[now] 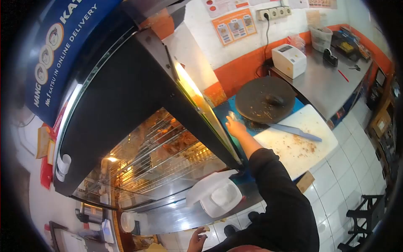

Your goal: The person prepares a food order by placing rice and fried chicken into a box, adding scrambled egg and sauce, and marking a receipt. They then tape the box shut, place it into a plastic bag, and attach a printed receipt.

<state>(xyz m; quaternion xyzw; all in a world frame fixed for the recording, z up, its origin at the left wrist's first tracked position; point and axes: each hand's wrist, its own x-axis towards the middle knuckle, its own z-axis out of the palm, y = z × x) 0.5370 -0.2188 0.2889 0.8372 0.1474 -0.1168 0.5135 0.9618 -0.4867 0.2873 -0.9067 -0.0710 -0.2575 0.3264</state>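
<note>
My right hand [236,127] reaches forward in a black sleeve, between the warming cabinet [117,96] and a round dark board [265,94]. Its fingers close around something small and pale that I cannot make out. A grey-blue knife [297,131] lies on the white cutting board [321,122], among brown crumbs. At the bottom edge is my left hand [197,240], fingers curled, with a small pale bit at the fingertips too small to name. An open white takeaway box [210,206] stands between the hands on the steel counter [168,218], something white inside.
Browned food sits on wire racks behind the cabinet's glass [163,143]. A white label printer [289,60], a tape dispenser [330,57] and a white bucket [321,38] stand on the far steel table [336,77]. A black stool [363,216] is at lower right.
</note>
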